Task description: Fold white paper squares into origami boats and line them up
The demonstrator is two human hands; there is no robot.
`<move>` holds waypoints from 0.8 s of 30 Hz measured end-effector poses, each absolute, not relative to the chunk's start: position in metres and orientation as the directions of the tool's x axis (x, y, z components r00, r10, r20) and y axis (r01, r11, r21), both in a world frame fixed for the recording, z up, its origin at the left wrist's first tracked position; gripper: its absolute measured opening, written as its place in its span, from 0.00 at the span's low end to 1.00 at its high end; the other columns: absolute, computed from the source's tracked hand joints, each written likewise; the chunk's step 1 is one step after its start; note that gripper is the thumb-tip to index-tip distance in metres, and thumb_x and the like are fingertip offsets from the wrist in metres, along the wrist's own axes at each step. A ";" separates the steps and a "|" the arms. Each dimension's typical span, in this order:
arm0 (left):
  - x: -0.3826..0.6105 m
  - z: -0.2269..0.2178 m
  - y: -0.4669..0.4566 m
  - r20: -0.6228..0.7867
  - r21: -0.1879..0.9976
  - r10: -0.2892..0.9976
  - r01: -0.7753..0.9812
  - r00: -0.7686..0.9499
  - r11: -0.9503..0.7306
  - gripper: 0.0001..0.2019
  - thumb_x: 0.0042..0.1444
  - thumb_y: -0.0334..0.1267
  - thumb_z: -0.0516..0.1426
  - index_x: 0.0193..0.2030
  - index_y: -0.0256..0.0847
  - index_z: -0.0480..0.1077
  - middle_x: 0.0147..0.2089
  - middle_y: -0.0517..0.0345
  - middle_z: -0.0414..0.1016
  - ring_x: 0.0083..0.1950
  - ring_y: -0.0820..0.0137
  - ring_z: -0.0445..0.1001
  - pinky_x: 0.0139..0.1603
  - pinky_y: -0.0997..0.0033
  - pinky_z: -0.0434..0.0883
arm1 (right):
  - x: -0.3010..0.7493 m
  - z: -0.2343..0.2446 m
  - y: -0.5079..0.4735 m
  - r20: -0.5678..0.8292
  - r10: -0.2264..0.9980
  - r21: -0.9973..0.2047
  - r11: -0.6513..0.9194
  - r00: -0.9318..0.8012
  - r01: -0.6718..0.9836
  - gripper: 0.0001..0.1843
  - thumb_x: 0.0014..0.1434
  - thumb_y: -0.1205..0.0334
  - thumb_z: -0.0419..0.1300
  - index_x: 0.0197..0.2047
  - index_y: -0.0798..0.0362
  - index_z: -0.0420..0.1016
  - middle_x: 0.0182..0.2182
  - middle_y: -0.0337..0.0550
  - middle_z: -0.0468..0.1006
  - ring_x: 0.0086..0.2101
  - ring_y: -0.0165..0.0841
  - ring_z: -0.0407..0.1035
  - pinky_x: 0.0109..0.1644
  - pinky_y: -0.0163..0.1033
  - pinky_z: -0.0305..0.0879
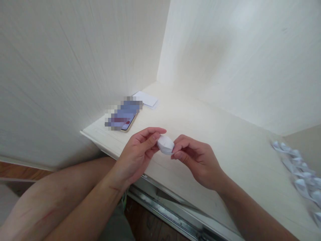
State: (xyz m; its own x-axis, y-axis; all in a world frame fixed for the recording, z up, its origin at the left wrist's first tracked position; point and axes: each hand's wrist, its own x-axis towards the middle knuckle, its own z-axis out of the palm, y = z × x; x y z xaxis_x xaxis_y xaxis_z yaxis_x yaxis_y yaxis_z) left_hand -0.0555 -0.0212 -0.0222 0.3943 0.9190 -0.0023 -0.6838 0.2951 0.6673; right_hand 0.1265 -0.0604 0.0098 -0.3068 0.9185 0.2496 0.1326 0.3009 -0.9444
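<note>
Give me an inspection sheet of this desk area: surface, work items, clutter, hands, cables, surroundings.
Surface: pale wood-grain desk, set into a corner.
Work items: small folded white paper, held above the desk's front edge.
Clutter: phone lying flat at the far left; white paper sheets behind it; folded paper pieces in a row along the right edge.
Hands: left hand and right hand both pinch the paper with their fingertips, one at each end.
Cables: nothing seen.
Surroundings: pale wall panels on two sides; metal rail under the desk; wooden floor below.
</note>
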 end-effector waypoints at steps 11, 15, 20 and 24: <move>-0.060 -0.022 -0.016 -0.005 0.619 0.800 -0.627 0.600 0.474 0.07 0.59 0.36 0.68 0.44 0.41 0.83 0.39 0.57 0.84 0.37 0.73 0.81 0.38 0.77 0.80 | 0.123 0.002 -0.059 -0.053 0.989 -0.905 -0.106 -0.138 -0.411 0.12 0.53 0.59 0.76 0.39 0.49 0.81 0.29 0.34 0.79 0.30 0.24 0.71 0.37 0.30 0.67; -0.065 -0.024 -0.016 -0.046 0.576 0.748 -0.595 0.662 0.561 0.09 0.54 0.37 0.71 0.43 0.41 0.84 0.39 0.53 0.84 0.37 0.69 0.83 0.36 0.76 0.81 | 0.124 0.005 -0.061 -0.122 0.978 -0.874 -0.188 -0.171 -0.448 0.15 0.51 0.59 0.78 0.39 0.48 0.80 0.29 0.33 0.77 0.31 0.25 0.72 0.40 0.31 0.70; -0.071 -0.022 -0.019 -0.068 0.586 0.685 -0.527 0.725 0.615 0.10 0.51 0.37 0.73 0.40 0.44 0.85 0.40 0.51 0.85 0.39 0.63 0.84 0.38 0.70 0.82 | 0.126 0.008 -0.062 -0.150 0.954 -0.859 -0.255 -0.259 -0.444 0.15 0.48 0.57 0.79 0.35 0.50 0.80 0.26 0.34 0.77 0.27 0.27 0.73 0.34 0.33 0.73; -0.071 -0.018 -0.021 -0.071 0.670 0.664 -0.458 0.745 0.585 0.12 0.47 0.41 0.74 0.38 0.44 0.85 0.35 0.49 0.85 0.35 0.61 0.84 0.35 0.67 0.80 | 0.126 0.007 -0.062 -0.136 0.920 -0.865 -0.291 -0.367 -0.409 0.16 0.48 0.56 0.78 0.33 0.51 0.77 0.27 0.34 0.78 0.23 0.24 0.71 0.26 0.29 0.68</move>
